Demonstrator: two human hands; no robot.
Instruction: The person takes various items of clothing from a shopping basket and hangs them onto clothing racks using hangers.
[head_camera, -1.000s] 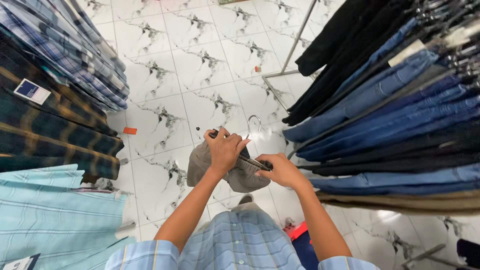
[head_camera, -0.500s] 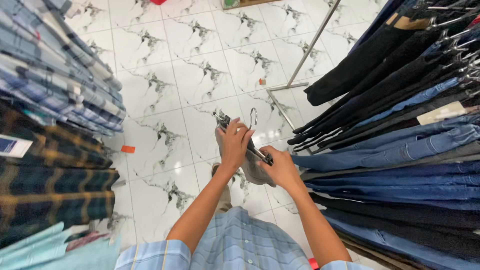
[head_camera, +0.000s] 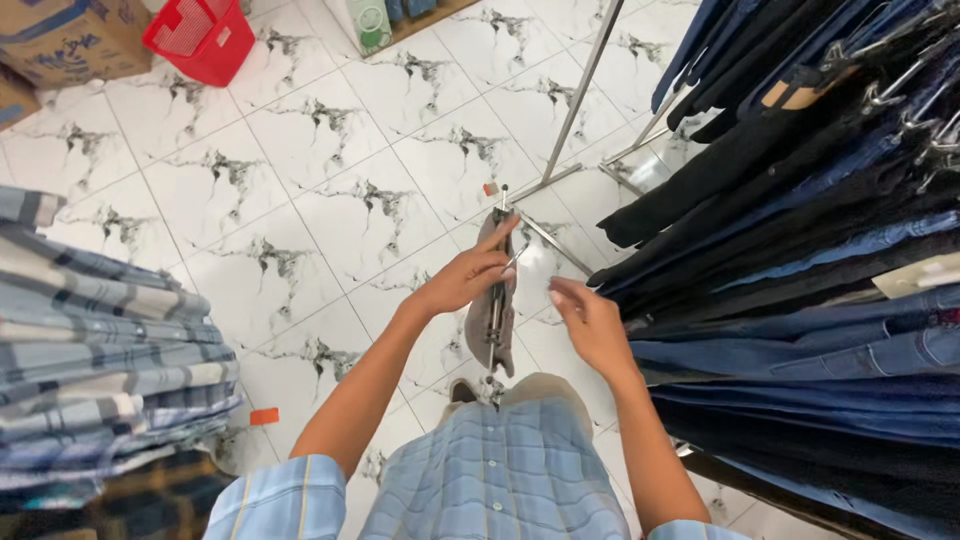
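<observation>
My left hand (head_camera: 463, 280) grips a metal clip hanger (head_camera: 497, 262) from which a grey folded garment (head_camera: 490, 325) hangs down in front of me. The hanger is held upright and edge-on, its hook end pointing away from me. My right hand (head_camera: 588, 320) is just to the right of the garment, fingers loosely curled, close to it but apart from it. Right of that hand hangs a dense row of dark and blue trousers (head_camera: 800, 260) on a rack.
A metal rack leg and base bar (head_camera: 575, 110) run across the white marble-pattern tile floor (head_camera: 300, 190). Plaid shirts (head_camera: 100, 340) hang at the left. A red basket (head_camera: 200, 35) and cardboard boxes (head_camera: 60, 40) stand at the far left.
The view has tilted up and the hands have moved. The grey garment has turned edge-on and my right hand has come off it, while my left hand keeps hold of the hanger.
</observation>
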